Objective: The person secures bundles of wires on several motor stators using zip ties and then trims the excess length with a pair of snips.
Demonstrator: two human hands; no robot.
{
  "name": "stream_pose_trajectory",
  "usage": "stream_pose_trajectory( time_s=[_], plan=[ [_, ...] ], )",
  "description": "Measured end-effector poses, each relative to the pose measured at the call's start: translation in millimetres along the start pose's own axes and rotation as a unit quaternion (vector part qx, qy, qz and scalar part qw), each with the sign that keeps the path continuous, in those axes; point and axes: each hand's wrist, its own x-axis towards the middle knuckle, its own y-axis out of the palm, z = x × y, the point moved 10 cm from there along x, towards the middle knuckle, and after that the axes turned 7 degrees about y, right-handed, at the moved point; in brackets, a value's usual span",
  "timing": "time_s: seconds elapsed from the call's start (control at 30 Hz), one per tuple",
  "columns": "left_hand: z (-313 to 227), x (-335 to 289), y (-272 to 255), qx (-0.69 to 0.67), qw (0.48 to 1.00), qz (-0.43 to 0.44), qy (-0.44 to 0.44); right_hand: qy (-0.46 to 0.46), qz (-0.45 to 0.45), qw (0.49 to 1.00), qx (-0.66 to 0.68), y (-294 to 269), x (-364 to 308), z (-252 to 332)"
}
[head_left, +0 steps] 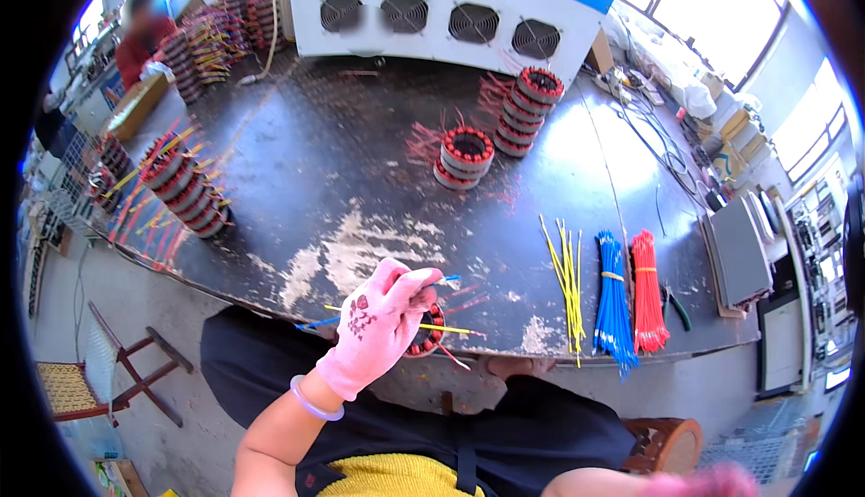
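Observation:
My left hand (378, 317), in a pink glove, is closed at the table's near edge with a blue wire (452, 279) sticking out past its fingertips. Beneath and beside it sits a ring-shaped motor stator (434, 330) with red windings, partly covered by the hand. A yellow wire (446, 328) and thin red leads stick out from the stator. Another length of blue wire shows on the far side of the wrist. Down at the lower right edge, my right hand (707, 481), also in a pink glove, is smeared by motion and its fingers cannot be made out.
Yellow wires (568, 281), a blue wire bundle (613, 303), a red wire bundle (647, 290) and pliers (678, 308) lie at right on the dark table (315, 155). Stator stacks (185, 186) (525, 114) stand farther off. A fan-fitted white cabinet (441, 19) is behind; a person (144, 37) sits far left.

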Motion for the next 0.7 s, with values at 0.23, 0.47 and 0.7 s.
stream_pose_trajectory(
  time_s=[0.23, 0.47, 0.7],
  plan=[
    [25.1, -16.2, 54.2, 0.0, 0.999, 0.043, -0.032, 0.55, 0.189, 0.533, -0.615, -109.4, -187.9, -260.8],
    [42.8, -22.5, 59.7, -0.068, 0.995, 0.046, -0.059, 0.654, 0.106, 0.58, -0.474, -98.8, -217.5, -294.4],
    [43.0, -15.9, 65.2, -0.068, 0.991, 0.109, -0.022, 0.625, 0.01, 0.618, -0.477, -101.2, -224.5, -281.5]
  ],
)
